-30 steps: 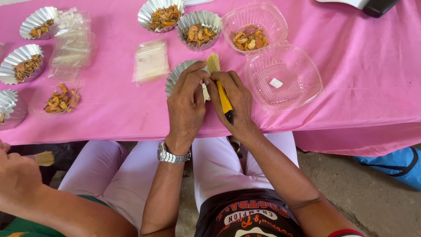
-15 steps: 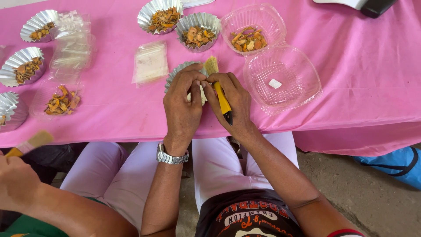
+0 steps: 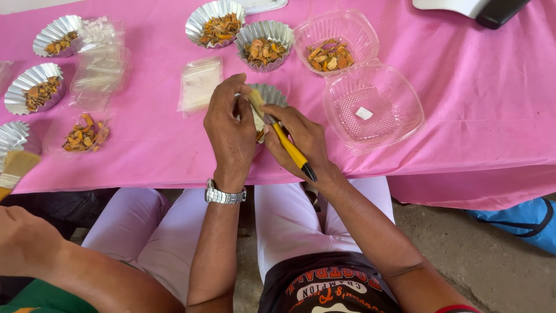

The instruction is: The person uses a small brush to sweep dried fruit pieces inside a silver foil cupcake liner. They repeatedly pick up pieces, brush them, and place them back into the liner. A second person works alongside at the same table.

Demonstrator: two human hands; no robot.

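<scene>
My left hand [image 3: 230,128], with a metal watch on its wrist, grips a small fluted foil cup [image 3: 271,95] above the pink tablecloth [image 3: 463,104]. My right hand [image 3: 304,139] holds a yellow-handled brush [image 3: 284,139], whose bristles point up into the cup next to my left thumb. A small clear plastic bag [image 3: 200,84] lies flat just left of my hands.
Foil cups of orange dried pieces [image 3: 265,49] stand at the back and far left. An open clear clamshell box [image 3: 370,107] lies right, its far half filled. Another person's arm [image 3: 52,255] is at lower left beside a flat brush [image 3: 16,168]. A blue bag [image 3: 521,220] lies on the floor.
My hands turned the cup and brush slightly, the brush tip now higher against the cup. The other person's flat brush moved up toward the table edge.
</scene>
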